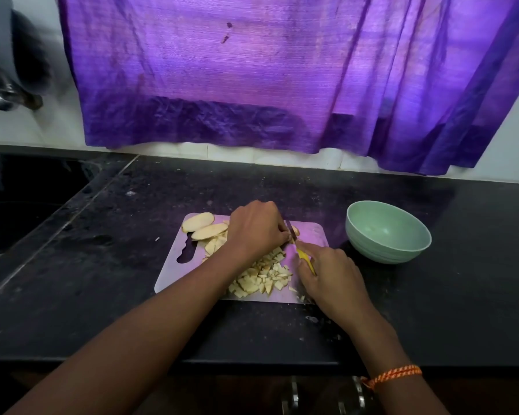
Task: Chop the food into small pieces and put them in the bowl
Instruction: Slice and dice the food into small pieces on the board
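Note:
A metal cutting board lies on the black counter. Two pale food slices sit at its far left corner, and a heap of small chopped pieces covers its near middle. My left hand curls over a piece of food at the board's far side, mostly hiding it. My right hand grips the yellow handle of a knife, whose blade stands right against the left fingers. An empty green bowl sits to the right of the board.
The black counter runs left to a dark sink with a tap on the wall above. A purple curtain hangs behind the counter. The counter's front edge passes under my forearms.

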Tool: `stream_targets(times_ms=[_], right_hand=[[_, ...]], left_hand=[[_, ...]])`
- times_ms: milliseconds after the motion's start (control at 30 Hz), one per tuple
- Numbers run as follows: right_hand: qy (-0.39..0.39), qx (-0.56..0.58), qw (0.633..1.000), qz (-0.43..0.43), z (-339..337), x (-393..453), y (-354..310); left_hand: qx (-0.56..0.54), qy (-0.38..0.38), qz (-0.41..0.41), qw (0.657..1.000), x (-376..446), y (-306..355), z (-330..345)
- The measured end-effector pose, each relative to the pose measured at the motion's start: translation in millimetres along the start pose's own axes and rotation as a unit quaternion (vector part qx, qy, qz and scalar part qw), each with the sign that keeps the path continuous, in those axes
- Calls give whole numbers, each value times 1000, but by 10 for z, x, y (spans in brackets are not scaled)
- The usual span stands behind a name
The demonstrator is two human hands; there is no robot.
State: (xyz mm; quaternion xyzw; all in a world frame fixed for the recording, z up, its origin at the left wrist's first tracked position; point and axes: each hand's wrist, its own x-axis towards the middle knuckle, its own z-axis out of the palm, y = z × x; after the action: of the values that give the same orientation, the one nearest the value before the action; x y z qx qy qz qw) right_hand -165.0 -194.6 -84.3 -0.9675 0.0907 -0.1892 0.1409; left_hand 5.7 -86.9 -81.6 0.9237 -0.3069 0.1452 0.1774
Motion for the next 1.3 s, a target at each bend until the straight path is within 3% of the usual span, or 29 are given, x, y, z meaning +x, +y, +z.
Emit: stream_targets(times_ms=[533,900,1300], right_hand=[[2,36,999,20,-20,-275,116],[69,111,991,43,-134,-452,54],[35,9,999,18,21,0,-43]], left_hand=[[4,11,25,1000,-76,86,-69],[-15,12,9,1000,-77,27,-109],[-50,8,-14,999,-68,-9,-86]])
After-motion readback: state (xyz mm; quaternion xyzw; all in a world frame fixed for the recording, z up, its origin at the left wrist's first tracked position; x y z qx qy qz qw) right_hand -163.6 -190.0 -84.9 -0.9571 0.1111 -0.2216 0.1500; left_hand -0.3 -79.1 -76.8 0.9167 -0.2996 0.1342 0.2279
